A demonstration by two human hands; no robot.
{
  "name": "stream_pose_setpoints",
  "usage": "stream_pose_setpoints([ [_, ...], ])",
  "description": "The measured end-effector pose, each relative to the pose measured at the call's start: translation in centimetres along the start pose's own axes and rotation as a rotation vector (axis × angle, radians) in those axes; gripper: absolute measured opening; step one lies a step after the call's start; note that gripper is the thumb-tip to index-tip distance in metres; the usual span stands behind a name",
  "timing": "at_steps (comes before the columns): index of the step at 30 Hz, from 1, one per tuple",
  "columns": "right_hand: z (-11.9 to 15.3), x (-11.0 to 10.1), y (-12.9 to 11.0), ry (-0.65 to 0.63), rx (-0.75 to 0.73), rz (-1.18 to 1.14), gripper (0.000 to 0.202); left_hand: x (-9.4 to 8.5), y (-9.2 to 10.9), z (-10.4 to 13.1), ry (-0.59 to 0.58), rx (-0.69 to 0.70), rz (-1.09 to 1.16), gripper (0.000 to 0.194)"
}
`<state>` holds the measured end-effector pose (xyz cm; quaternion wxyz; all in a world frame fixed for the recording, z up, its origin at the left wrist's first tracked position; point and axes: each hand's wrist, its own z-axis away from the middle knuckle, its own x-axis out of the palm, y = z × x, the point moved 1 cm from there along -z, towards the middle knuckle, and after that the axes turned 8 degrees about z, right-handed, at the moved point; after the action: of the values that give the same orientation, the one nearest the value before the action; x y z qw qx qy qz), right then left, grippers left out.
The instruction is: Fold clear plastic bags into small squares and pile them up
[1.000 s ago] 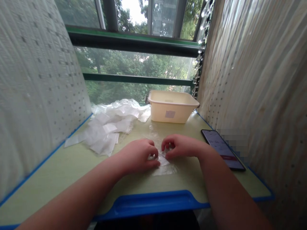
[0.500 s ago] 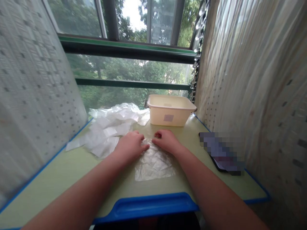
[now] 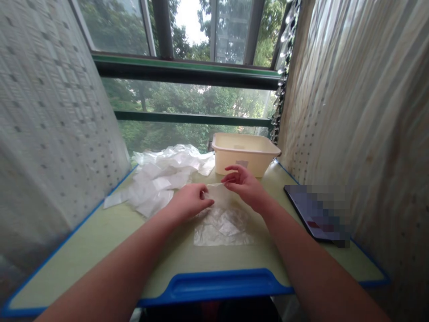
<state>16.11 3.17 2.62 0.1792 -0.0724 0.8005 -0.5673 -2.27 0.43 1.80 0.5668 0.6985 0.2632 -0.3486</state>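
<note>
A clear, crumpled plastic bag [image 3: 223, 232] lies on the table in front of me, its far edge raised between my hands. My right hand [image 3: 243, 185] pinches that edge at its right corner between thumb and fingertips, other fingers loosely curled. At the left side of the bag, my left hand [image 3: 191, 199] has its fingers curled round the edge and its thumb stretched over the film; the fingertips are partly hidden. Beside my left hand lies a loose pile of white, thin plastic bags [image 3: 157, 179].
A cream plastic bin [image 3: 246, 154] stands at the back, just beyond my right hand. A phone [image 3: 311, 214] lies on the right of the pale green table [image 3: 124, 246]. Blue trim with a tray [image 3: 221, 284] runs along its front. Curtains [image 3: 335, 112] hang on both sides, windows behind.
My right hand has risen and moved away and to the right, lifting the bag's far edge off the table. The view has shifted slightly.
</note>
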Motion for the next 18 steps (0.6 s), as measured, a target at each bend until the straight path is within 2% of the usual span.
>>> stream_pose_setpoints([
  [3, 0.3, 0.4, -0.5, -0.025, -0.045, -0.023, 0.035, 0.0, 0.5, 0.1, 0.000, 0.032, 0.179, 0.047],
  [6, 0.4, 0.7, -0.8, -0.030, -0.075, -0.067, 0.036, 0.0, 1.0, 0.0, -0.033, 0.093, 0.400, 0.039],
  [9, 0.5, 0.7, -1.1, -0.018, -0.053, -0.083, 0.041, -0.1, 1.3, 0.0, 0.016, 0.129, 0.532, 0.033],
  [12, 0.8, 0.4, -1.2, -0.037, 0.043, 0.033, 0.058, -0.3, 1.4, -0.1, 0.108, 0.140, 0.592, 0.032],
  [14, 1.1, 0.3, -1.1, -0.116, 0.098, 0.223, 0.068, -0.4, 1.5, -0.1, 0.155, 0.144, 0.653, 0.030],
  [16, 1.3, 0.4, -0.8, -0.207, 0.104, 0.427, 0.056, -0.5, 1.6, -0.1, 0.191, 0.141, 0.736, 0.029],
  [18, 1.5, 0.6, -0.5, -0.262, 0.089, 0.554, 0.031, -0.4, 1.6, -0.2, 0.213, 0.118, 0.820, 0.028],
])
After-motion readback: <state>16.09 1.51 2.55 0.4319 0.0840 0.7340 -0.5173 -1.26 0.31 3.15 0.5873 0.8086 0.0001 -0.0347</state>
